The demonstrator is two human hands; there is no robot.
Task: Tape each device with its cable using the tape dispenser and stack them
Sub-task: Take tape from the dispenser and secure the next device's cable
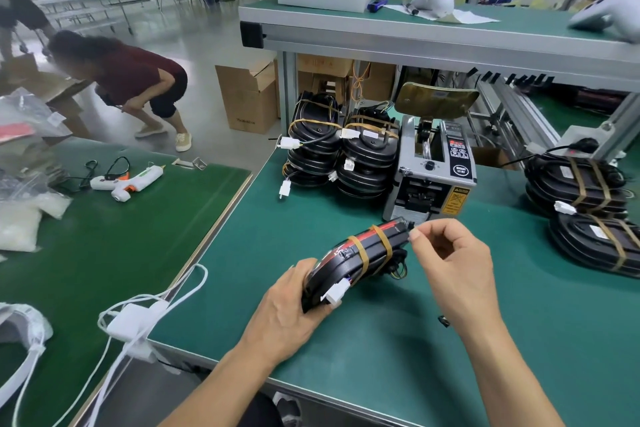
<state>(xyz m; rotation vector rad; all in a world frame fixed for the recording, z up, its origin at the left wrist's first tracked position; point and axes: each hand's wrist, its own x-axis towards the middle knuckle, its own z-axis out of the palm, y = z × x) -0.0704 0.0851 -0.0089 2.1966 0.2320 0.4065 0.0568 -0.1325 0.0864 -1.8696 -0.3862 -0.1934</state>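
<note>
Item: black device (360, 260), cable bundled against it, two tan tape bands across; held tilted above the green mat (363, 340), just before the tape dispenser (431, 173). Left hand (287, 312) gripped its near end. Right hand (450, 260) was curled at its far end; whether it pinched tape, unclear. Step judged: taping nearly complete; stacking next. Finished stacks (341, 152) stood left of the dispenser, others (585, 204) right. Nothing obstructed either.
</note>
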